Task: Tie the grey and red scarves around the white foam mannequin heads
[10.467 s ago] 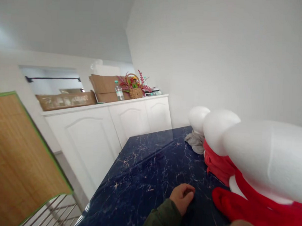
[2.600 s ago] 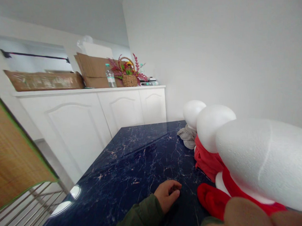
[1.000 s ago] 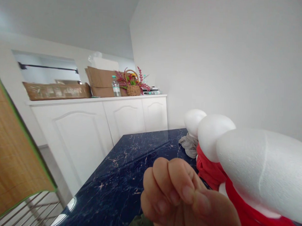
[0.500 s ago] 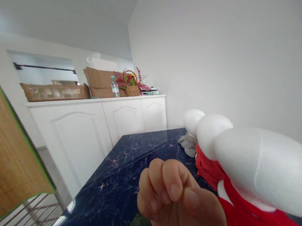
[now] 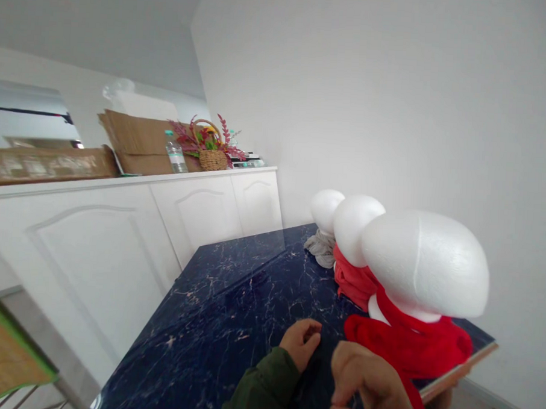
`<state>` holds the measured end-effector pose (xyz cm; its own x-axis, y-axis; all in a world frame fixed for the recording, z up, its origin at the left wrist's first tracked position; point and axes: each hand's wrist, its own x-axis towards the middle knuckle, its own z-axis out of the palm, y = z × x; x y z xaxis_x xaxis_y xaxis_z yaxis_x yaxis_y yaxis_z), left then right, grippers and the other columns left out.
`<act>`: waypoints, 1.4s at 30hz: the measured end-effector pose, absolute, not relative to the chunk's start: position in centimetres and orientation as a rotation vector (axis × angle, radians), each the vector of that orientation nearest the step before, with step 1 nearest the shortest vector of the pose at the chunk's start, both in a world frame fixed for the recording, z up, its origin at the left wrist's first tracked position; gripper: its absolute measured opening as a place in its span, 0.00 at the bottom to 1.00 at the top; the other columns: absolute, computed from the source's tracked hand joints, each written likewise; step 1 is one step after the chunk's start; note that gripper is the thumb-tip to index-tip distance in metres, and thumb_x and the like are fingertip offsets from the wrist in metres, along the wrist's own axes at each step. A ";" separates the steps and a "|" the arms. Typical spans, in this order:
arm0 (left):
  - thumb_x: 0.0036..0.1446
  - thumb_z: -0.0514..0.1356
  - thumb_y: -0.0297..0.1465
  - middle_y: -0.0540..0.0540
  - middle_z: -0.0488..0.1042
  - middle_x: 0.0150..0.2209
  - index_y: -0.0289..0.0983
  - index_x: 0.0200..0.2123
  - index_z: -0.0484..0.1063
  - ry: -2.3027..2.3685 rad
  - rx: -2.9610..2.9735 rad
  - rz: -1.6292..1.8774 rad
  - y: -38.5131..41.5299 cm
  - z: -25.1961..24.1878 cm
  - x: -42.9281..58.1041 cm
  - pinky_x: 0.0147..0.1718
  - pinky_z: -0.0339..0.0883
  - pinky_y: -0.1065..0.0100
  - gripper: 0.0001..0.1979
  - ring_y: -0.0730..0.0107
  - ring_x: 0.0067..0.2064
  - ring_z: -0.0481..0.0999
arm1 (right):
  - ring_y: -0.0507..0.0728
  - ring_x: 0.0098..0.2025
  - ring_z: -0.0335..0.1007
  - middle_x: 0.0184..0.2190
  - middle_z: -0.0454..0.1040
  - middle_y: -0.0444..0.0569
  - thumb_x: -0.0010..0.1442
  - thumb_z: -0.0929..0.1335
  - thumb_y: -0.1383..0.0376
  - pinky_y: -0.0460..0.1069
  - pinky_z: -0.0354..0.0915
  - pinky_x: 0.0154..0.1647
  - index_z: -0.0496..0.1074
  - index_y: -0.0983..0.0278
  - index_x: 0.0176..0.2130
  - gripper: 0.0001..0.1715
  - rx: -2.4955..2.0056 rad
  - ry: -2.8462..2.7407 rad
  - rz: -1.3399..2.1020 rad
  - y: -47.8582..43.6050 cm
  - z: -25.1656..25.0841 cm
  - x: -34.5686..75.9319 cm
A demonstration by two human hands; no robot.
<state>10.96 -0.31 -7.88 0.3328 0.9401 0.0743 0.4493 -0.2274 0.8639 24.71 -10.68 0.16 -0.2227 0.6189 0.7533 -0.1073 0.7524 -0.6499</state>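
Observation:
My left hand (image 5: 301,343), in a dark green sleeve (image 5: 265,382), is low over the dark blue marbled table (image 5: 232,305). Its fingers are curled in, with nothing visible in them. To its right and nearer the camera is my right hand (image 5: 369,380), closed with index finger and thumb nearly together and no object showing. It overlaps the bright red cloth (image 5: 411,349) in view; whether it touches it I cannot tell. The cloth lies around the base of the nearest white foam head (image 5: 424,259). Two more foam heads, a middle one (image 5: 357,226) and a far one (image 5: 326,208), stand behind.
A coral red cloth (image 5: 353,280) and a grey cloth (image 5: 320,247) lie below the farther heads. White cabinets (image 5: 90,239) run along the left, carrying cardboard (image 5: 140,141), a water bottle (image 5: 176,155) and a flower basket (image 5: 213,159). A wooden board edge (image 5: 8,356) is lower left.
My right hand has moved down and right from close in front of the camera. My left hand has come into view. The camera has turned right, showing the table's right end.

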 end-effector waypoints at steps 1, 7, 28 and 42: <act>0.49 0.53 0.28 0.46 0.71 0.35 0.35 0.38 0.69 1.205 1.875 0.820 -0.3 -8.0 10.9 0.40 0.63 0.67 0.12 0.69 0.37 0.69 | 0.52 0.24 0.62 0.19 0.65 0.44 0.45 0.69 0.64 0.46 0.58 0.23 0.68 0.61 0.25 0.05 -0.527 -1.710 0.572 -10.9 -1.7 26.6; 0.51 0.52 0.30 0.45 0.72 0.37 0.36 0.40 0.69 1.154 2.113 0.881 -0.8 -7.8 11.1 0.41 0.64 0.65 0.13 0.69 0.39 0.70 | 0.58 0.29 0.67 0.27 0.70 0.49 0.51 0.64 0.57 0.51 0.64 0.29 0.70 0.61 0.29 0.11 -1.477 -1.216 0.081 -11.5 -7.9 38.0; 0.38 0.60 0.44 0.40 0.41 0.62 0.36 0.60 0.38 1.032 2.279 0.900 -4.6 -8.1 24.3 0.57 0.35 0.47 0.50 0.44 0.60 0.38 | 0.61 0.51 0.57 0.47 0.64 0.57 0.53 0.57 0.51 0.54 0.47 0.56 0.65 0.68 0.42 0.26 -1.542 -0.937 0.340 -5.5 -9.8 42.0; 0.43 0.56 0.42 0.37 0.54 0.57 0.29 0.58 0.45 1.390 2.313 1.416 -0.3 -6.5 8.4 0.56 0.43 0.51 0.42 0.52 0.58 0.51 | 0.61 0.50 0.54 0.48 0.62 0.55 0.54 0.59 0.53 0.57 0.49 0.53 0.61 0.65 0.48 0.26 -1.208 -1.306 0.302 -2.0 -8.2 25.0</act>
<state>8.40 -0.28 -6.50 0.1542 0.7344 0.6609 0.6472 -0.5805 0.4941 24.98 -2.01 -8.20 0.3207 0.7594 0.5661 0.4335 0.4137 -0.8006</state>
